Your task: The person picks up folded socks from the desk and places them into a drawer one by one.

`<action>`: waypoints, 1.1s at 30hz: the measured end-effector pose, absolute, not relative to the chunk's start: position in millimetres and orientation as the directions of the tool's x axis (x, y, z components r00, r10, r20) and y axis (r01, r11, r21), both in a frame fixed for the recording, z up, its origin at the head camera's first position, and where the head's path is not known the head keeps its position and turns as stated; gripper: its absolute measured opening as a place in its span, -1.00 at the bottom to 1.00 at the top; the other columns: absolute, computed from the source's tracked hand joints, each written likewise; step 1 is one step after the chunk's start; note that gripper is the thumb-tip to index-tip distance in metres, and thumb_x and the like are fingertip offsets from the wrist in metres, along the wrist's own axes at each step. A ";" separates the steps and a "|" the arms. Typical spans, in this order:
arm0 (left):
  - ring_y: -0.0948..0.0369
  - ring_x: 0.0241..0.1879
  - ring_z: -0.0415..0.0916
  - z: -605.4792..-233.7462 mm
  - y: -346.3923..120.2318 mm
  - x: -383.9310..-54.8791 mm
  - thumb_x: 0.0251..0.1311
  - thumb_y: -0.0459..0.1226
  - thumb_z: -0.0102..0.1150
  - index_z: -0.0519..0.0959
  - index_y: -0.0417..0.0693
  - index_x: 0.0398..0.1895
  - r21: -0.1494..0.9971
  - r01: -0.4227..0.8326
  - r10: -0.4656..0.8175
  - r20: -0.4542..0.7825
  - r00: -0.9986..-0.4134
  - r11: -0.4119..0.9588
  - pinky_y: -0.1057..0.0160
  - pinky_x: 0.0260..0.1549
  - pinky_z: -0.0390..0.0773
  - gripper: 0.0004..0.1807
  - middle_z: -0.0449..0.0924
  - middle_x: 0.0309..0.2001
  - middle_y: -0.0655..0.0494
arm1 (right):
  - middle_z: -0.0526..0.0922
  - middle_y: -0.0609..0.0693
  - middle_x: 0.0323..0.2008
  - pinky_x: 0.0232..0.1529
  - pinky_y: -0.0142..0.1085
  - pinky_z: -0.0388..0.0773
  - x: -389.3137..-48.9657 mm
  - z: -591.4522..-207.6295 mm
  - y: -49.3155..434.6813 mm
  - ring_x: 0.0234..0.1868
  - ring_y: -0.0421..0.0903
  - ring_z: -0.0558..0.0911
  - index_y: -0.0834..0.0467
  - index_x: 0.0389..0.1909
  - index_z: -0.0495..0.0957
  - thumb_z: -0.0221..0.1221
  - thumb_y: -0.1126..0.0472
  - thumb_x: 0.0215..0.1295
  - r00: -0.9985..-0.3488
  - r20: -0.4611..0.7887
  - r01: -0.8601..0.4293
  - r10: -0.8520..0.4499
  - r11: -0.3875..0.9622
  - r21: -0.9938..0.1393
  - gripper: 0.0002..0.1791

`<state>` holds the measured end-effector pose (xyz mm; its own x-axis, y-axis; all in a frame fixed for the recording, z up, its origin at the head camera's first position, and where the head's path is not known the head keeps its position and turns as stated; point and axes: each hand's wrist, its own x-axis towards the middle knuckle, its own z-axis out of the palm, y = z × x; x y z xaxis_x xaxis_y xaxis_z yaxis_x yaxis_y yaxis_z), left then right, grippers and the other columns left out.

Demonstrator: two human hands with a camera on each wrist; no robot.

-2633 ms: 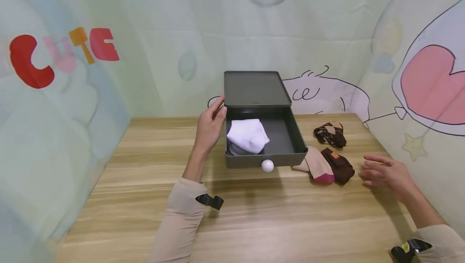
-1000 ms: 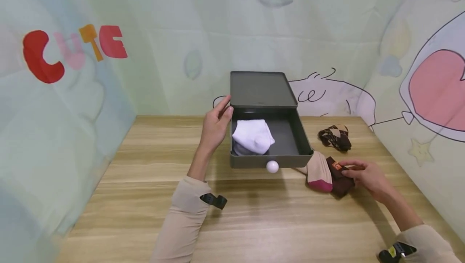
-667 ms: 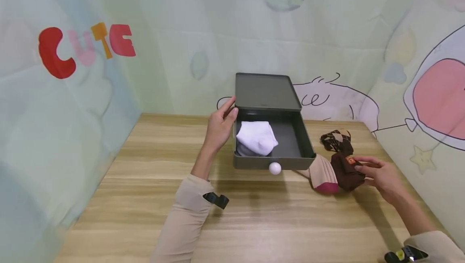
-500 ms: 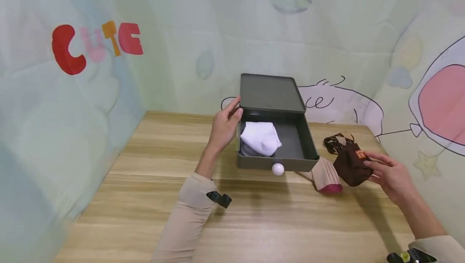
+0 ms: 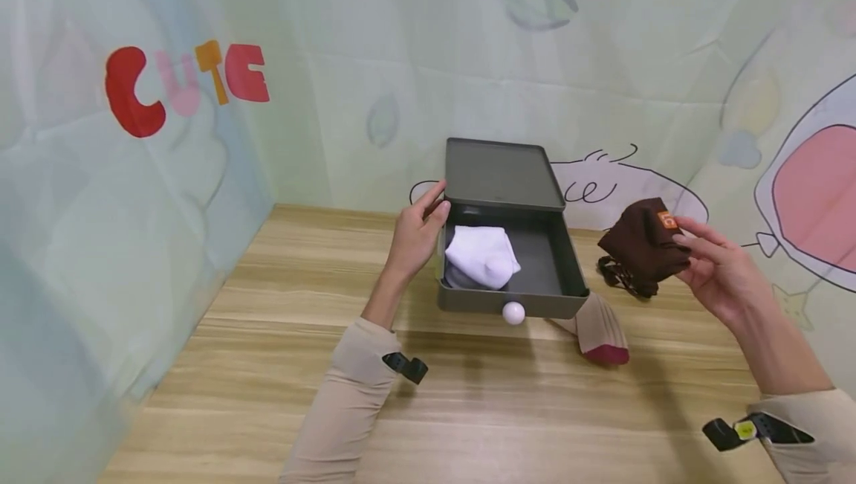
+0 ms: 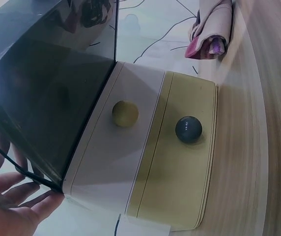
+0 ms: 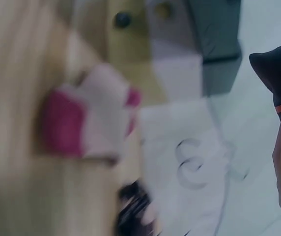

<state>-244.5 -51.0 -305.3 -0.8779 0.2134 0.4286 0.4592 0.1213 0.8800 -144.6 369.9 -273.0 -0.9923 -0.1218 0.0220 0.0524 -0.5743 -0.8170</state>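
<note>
Brown sock [image 5: 638,242]: up off the surface [image 5: 501,410] since the earlier frame, now at mid-height on the right of the frame.
Its direction: folded almost square, so a long axis is hard to tell; one corner points left, orange tag [image 5: 667,220] at upper right.
Right hand [image 5: 725,276]: thumb and fingers pinched on its right edge.
Left hand [image 5: 417,235]: fingers outstretched, touching the left side of the drawer [image 5: 481,302] at centre.
White sock [image 5: 478,253]: bundled in the drawer's left half.
Beige sock [image 5: 602,328]: just lower right of the drawer; long axis slants from upper left, magenta toe pointing lower right.
Patterned sock [image 5: 622,279]: partly hidden behind the raised one.
</note>
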 end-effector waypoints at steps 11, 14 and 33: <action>0.12 0.28 0.34 -305.9 -49.9 -244.7 0.39 -0.19 -0.11 0.25 -0.07 0.36 0.871 0.475 0.212 0.445 -0.870 0.124 0.16 0.24 0.35 -0.50 0.29 0.35 0.04 | 0.65 0.03 -0.14 -0.41 -0.28 0.65 -166.8 -241.2 289.7 -0.37 -0.08 0.70 0.15 0.06 0.53 -0.05 0.42 0.35 -0.986 -0.002 0.070 -0.165 -0.407 -0.911 -0.66; 0.11 0.27 0.34 -305.8 -47.2 -243.9 0.38 -0.19 -0.10 0.26 -0.07 0.36 0.873 0.473 0.211 0.443 -0.871 0.117 0.17 0.23 0.37 -0.50 0.30 0.34 0.03 | 0.66 0.02 -0.17 -0.44 -0.29 0.65 -167.1 -245.8 275.8 -0.40 -0.08 0.70 0.15 0.07 0.52 0.02 0.41 0.32 -0.989 -0.022 0.070 -0.149 -0.326 -0.943 -0.66; 0.17 0.26 0.35 -302.9 -51.5 -240.4 0.38 -0.18 -0.09 0.27 -0.06 0.35 0.877 0.464 0.209 0.435 -0.876 0.119 0.19 0.15 0.46 -0.51 0.30 0.34 0.03 | 0.69 0.06 -0.28 -0.51 -0.31 0.53 -148.7 -246.5 209.6 -0.44 -0.08 0.59 -0.03 -0.16 0.62 0.28 0.14 0.13 -0.969 0.246 -0.154 -0.021 0.832 -0.534 -0.77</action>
<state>-240.4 -51.5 -302.9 -0.8758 0.2091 0.4351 0.4645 0.1194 0.8775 -148.7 209.6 -246.5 -0.9690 -0.0211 0.2461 -0.1537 0.8315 -0.5338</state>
